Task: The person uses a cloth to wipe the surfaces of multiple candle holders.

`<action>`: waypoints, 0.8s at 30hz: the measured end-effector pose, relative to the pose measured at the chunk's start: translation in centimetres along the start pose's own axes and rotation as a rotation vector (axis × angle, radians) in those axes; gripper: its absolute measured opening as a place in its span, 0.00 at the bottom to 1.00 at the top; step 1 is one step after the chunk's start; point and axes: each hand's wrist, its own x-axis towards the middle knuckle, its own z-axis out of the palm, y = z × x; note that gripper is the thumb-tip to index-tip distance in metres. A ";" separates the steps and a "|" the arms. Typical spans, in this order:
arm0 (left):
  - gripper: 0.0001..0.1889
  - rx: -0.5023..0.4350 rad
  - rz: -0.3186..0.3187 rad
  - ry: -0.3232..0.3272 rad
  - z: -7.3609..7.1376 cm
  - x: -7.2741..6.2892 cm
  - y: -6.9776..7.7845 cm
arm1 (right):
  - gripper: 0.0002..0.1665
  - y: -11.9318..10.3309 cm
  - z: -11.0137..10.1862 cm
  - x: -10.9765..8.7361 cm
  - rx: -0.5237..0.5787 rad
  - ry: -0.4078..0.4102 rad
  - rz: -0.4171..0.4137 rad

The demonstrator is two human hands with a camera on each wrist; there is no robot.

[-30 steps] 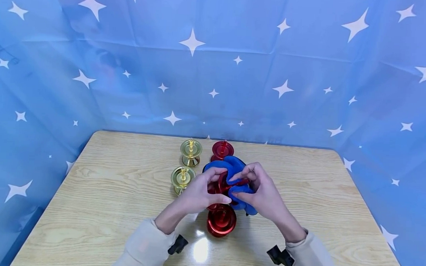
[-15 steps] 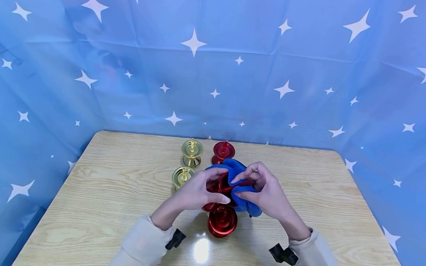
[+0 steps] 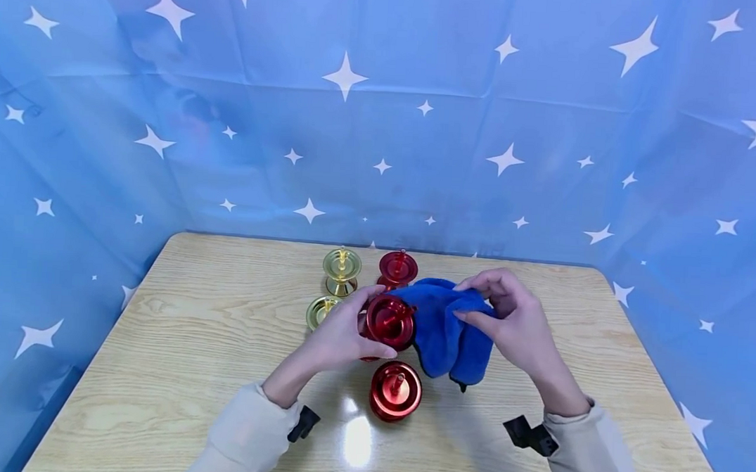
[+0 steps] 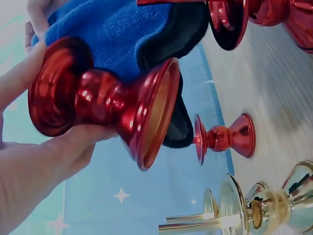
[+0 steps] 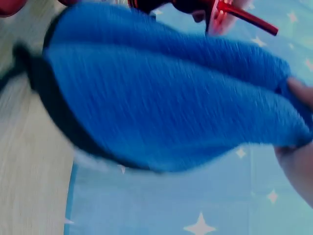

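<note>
Starred backdrop (image 3: 383, 123), wood-grain table (image 3: 177, 340).
At lower centre, a red candlestick (image 3: 386, 329) is being gripped by the left hand (image 3: 343, 338); just right, a black-edged blue cloth (image 3: 438, 330) is being pinched by the right hand (image 3: 516, 323).

The red candlestick (image 3: 388, 326), glossy, with a rounded stem, a flared hollow base and a thin spike, was gripped in the left hand (image 3: 343, 335) above the table (image 3: 158, 339), tilted so that the spike leaned toward the cloth (image 3: 438, 330). Blue, plush and dark-edged, the cloth hung in loose folds from the right hand (image 3: 522, 327), pinched between thumb and fingers, just beside the candlestick; whether they touched could not be told.
</note>
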 end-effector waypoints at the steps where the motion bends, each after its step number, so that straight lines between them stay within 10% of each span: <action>1: 0.43 0.008 0.003 0.015 0.1 0.1 0.0 | 0.22 0.0 0.2 0.0 -0.017 0.033 -0.004; 6: 0.41 0.048 0.041 0.069 0.9 0.7 0.1 | 0.18 0.7 2.7 -0.3 -0.071 0.133 -0.048; 16: 0.41 -0.097 -0.006 0.100 1.6 0.8 -0.5 | 0.17 1.8 4.4 -2.1 -0.335 0.018 -0.064; 24: 0.41 -0.090 0.007 0.058 1.5 0.7 -0.6 | 0.16 1.8 4.3 -2.5 -0.344 0.040 -0.035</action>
